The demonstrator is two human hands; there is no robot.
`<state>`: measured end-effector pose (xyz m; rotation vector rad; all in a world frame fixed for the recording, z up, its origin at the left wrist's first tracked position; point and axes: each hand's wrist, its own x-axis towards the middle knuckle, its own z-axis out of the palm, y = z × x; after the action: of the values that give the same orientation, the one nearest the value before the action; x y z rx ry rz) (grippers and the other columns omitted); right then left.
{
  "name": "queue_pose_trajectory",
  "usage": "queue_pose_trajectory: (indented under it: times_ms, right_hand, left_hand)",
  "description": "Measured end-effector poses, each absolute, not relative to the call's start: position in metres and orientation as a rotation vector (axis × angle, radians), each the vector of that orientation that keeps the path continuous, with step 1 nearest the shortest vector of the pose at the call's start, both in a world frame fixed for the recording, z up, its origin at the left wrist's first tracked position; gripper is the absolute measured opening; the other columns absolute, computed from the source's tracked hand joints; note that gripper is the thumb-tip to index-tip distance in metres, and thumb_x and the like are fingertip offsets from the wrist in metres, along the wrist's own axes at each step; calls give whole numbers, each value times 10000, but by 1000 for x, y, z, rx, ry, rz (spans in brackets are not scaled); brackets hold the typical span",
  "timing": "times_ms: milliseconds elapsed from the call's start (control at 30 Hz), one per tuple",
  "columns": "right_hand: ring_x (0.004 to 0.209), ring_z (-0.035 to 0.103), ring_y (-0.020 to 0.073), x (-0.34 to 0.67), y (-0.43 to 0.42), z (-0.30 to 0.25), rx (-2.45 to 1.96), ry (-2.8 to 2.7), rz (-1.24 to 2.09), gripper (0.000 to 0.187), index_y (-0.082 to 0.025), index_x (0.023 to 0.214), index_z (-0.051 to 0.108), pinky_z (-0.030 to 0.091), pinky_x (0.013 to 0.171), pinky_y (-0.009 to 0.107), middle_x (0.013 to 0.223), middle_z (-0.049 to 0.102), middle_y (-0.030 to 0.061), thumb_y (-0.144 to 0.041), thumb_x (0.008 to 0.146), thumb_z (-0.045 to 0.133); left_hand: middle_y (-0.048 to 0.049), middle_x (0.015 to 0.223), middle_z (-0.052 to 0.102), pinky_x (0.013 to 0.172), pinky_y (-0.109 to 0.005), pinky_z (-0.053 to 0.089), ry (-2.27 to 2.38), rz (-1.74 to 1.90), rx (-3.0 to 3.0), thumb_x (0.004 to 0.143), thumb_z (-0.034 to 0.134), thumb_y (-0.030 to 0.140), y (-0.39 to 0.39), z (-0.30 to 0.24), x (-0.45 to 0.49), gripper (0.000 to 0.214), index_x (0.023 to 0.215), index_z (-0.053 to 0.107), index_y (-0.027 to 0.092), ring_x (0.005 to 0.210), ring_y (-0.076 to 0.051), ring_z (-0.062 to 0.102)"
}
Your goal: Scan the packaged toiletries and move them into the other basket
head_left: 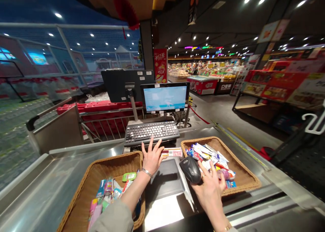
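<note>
My left hand (151,156) is open, its fingers spread and reaching up to the front edge of a black keyboard (151,131). My right hand (209,184) is closed around a black handheld barcode scanner (191,169) beside the right wicker basket (247,173). That basket holds several small colourful packets (212,159). A small pink and white box (172,152) lies just below the keyboard, right of my left hand. A dark flat pad (166,179) sits between my two hands.
A left wicker basket (86,182) holds more packets. A lit screen (165,98) and the back of another monitor (122,84) stand behind the keyboard. The steel counter (50,184) runs both ways. Red carts (101,107) and shop shelves (279,86) lie beyond.
</note>
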<state>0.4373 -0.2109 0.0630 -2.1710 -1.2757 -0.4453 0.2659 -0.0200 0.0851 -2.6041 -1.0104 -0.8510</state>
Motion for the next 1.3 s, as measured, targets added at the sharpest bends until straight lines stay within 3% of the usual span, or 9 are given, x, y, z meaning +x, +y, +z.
queue_pose_trajectory:
  times_ms: [467,867,1067,1300]
  right_hand:
    - [1343,357,323,478,-231,52,-2262,-1023,-493,409,-277,1025,710,124,1083,559,1210,671,50,-559,793,528]
    - [1332,372,324,507,-245,51,-2290,-868,-536,347,-286,855,729,148,1069,570,1186,683,35,-546,788,509]
    - [1328,377,313,525,-250,45,-2304,-787,-575,395,-269,897,720,161,1065,558,1142,701,52,-578,789,499]
    - [1320,397,304,541,-259,40,-2332,-699,-583,427,-264,801,715,166,1073,539,1104,715,56,-614,785,471]
  left_hand:
    - [-41,1449,506,1129,-708,-22,-920,-899,-2671,843,597,497,-26,88,322,340,1124,656,315,1446,-355,242]
    - [-45,1465,486,1131,-706,12,-881,-895,-2701,866,583,349,-28,83,360,260,1109,666,310,1451,-340,236]
    - [-48,1463,488,1126,-714,26,-846,-883,-2754,877,571,381,-30,81,377,265,1117,658,308,1452,-338,234]
    - [-67,1450,503,1118,-724,24,-767,-872,-2813,860,603,380,-32,75,399,279,1124,658,310,1443,-341,260]
